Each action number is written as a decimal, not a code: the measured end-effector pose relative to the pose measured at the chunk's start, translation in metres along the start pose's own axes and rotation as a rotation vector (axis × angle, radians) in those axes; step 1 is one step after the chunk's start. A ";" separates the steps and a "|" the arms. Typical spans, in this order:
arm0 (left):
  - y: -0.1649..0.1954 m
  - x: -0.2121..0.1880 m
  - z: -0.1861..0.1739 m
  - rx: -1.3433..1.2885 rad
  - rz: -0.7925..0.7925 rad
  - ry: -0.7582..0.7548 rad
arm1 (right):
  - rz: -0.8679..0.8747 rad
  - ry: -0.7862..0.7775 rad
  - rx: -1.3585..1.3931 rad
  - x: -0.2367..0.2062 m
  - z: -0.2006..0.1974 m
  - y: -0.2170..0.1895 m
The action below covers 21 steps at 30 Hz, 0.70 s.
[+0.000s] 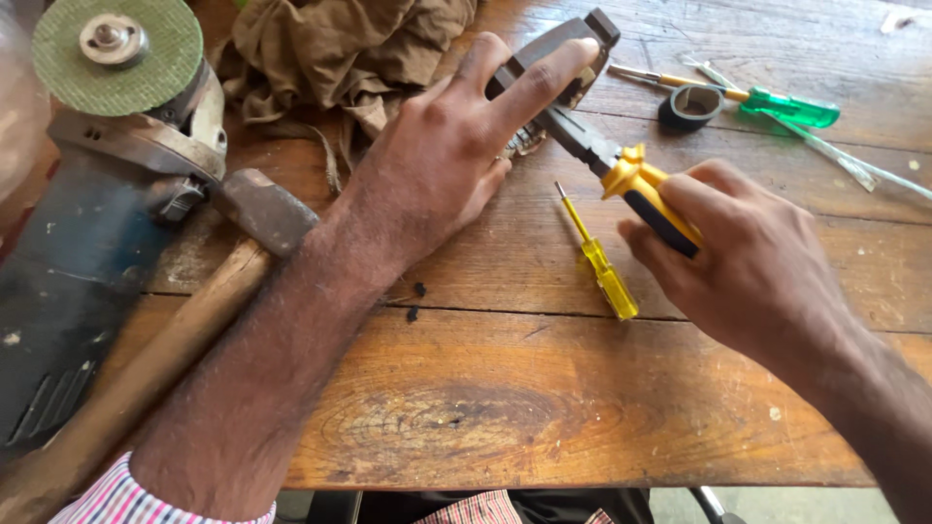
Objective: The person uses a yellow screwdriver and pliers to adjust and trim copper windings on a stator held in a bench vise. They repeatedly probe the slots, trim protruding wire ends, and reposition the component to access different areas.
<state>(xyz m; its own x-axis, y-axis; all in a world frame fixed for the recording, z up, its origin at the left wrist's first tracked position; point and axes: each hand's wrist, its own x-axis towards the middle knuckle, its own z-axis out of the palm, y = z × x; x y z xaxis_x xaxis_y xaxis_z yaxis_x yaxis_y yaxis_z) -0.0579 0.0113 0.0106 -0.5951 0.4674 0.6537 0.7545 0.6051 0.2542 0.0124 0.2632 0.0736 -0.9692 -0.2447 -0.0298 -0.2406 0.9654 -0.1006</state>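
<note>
Head view: my right hand is closed around the yellow-and-black handles of the pliers, mid-right of frame; their nose reaches up-left to a dark block-shaped part at top centre. My left hand lies over that part, fingers spread and pressing, not clamped. Looks like a gripping or pulling step; next move likely needs the part held steady. The jaw contact is hidden behind my fingers, so can't tell what's pinched. Yellow screwdriver lies just below; the grinder is cut off at left
</note>
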 end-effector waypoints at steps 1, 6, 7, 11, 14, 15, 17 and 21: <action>0.000 0.000 0.001 -0.001 -0.005 -0.004 | -0.058 0.048 -0.051 -0.003 0.000 0.002; -0.001 -0.001 0.000 -0.016 0.003 0.003 | -0.211 0.208 -0.245 -0.012 0.010 0.008; -0.001 -0.002 0.000 -0.018 0.011 0.011 | -0.219 0.207 -0.252 -0.012 0.012 0.009; -0.001 -0.002 -0.002 -0.017 0.014 0.015 | -0.254 0.222 -0.247 -0.010 0.015 0.009; -0.001 -0.001 -0.002 -0.017 0.010 0.010 | -0.256 0.200 -0.255 -0.008 0.014 0.009; -0.001 -0.002 -0.002 -0.016 0.007 0.010 | -0.252 0.198 -0.253 -0.008 0.014 0.009; -0.001 -0.002 -0.001 -0.003 0.005 0.009 | -0.241 0.196 -0.247 -0.007 0.015 0.011; -0.002 -0.001 0.001 -0.011 -0.022 -0.025 | -0.285 0.220 -0.242 -0.003 0.018 0.016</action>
<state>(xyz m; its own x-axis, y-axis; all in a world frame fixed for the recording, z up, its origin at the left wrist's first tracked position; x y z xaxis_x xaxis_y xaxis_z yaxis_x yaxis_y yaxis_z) -0.0591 0.0101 0.0087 -0.6185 0.4703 0.6295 0.7440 0.6082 0.2767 0.0124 0.2773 0.0546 -0.8442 -0.5045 0.1810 -0.4801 0.8620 0.1628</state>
